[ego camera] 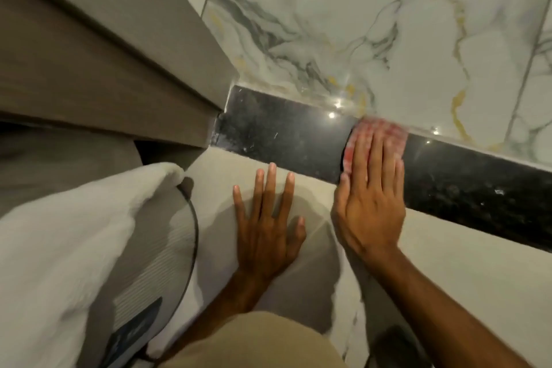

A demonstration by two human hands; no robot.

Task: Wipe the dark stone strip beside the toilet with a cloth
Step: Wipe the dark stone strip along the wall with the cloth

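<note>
A dark speckled stone strip [283, 137] runs from the wooden frame at the left down toward the right edge, between marble tile and pale floor. My right hand [370, 197] lies flat across the strip with its fingers pressing a pink checked cloth [378, 128] against the stone; most of the cloth is hidden under the fingers and looks blurred. My left hand [268, 224] rests flat with fingers spread on the pale floor tile just below the strip, holding nothing.
White marble tile with grey and gold veins [388, 24] lies beyond the strip. A brown wooden door frame [104, 54] fills the upper left. A white fluffy towel [59, 242] and a grey ribbed object with a black cord [167, 248] sit at the lower left.
</note>
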